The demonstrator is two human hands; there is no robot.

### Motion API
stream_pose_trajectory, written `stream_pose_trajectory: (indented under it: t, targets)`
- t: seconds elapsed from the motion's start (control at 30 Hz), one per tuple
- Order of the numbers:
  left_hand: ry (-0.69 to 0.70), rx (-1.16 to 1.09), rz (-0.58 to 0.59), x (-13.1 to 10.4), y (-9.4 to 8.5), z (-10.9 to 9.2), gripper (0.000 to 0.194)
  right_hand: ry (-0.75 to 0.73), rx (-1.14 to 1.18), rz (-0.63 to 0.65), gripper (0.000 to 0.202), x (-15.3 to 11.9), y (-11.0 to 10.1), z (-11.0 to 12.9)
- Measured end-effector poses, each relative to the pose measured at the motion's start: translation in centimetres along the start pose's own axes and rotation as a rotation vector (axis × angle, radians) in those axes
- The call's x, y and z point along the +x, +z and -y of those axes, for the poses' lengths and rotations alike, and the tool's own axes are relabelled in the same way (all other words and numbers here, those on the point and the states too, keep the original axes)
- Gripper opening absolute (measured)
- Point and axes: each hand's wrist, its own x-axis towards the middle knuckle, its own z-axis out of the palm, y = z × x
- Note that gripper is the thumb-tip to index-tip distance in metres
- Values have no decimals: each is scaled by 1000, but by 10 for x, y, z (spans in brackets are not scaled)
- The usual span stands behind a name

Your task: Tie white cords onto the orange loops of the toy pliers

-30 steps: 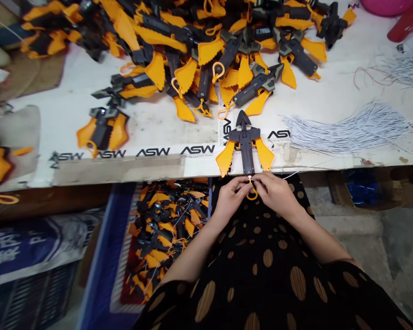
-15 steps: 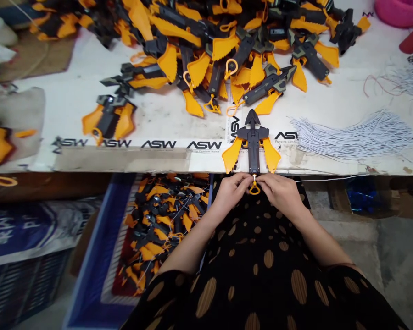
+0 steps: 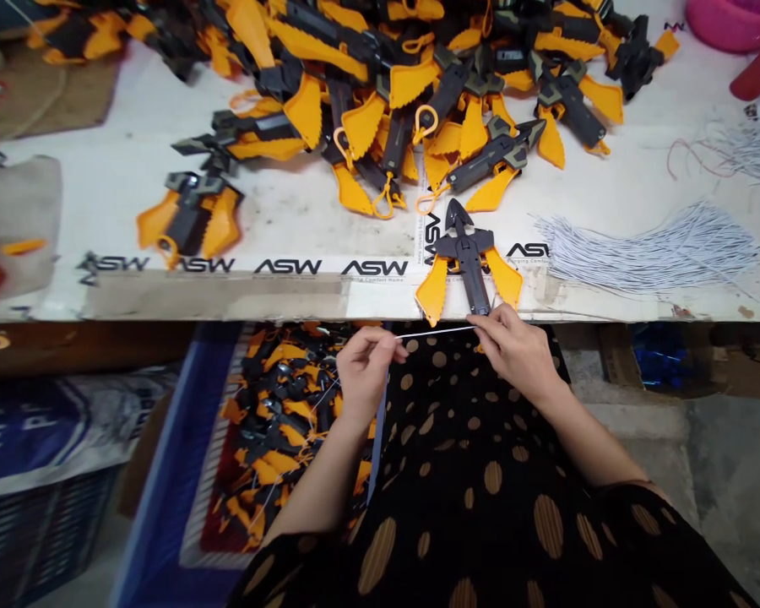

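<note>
A dark grey plastic toy with orange wings (image 3: 470, 268) lies at the table's front edge, its pointed tip facing away from me. A white string (image 3: 436, 331) runs nearly straight between my hands, just below the toy's near end. My left hand (image 3: 364, 371) pinches the string out to the left, apart from the toy. My right hand (image 3: 516, 346) is closed around the string right at the toy's tail end. Its fingers mostly hide the orange ring there; only a bit of orange shows below them.
A heap of similar toys (image 3: 380, 51) covers the back of the table. To the right lies a bundle of white strings (image 3: 652, 249), with a pink bowl (image 3: 735, 21) behind. Below the table, a blue crate (image 3: 165, 473) holds many more toys.
My left hand has moved left from the toy's ring, drawing the string out. The toy has tilted slightly, and my right hand has shifted up a little over the ring.
</note>
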Motion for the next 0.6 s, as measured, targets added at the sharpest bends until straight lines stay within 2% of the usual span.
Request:
stream_pose_trajectory:
  t: [0.1,0.3,0.47,0.6]
  targets:
    - [-39,1,10,-6,-10,6,24,-36,77,22,30,6,-2,13]
    - [-60,17,58,-18,-2,4,32,-172,353,121,28,19,16,45]
    - [-107,-4,147,-13,3,-1,34,-113,489,77,23,25,17,40]
    - [-218,-63,139,-2,12,3,30,16,344,55,17,38,6,31]
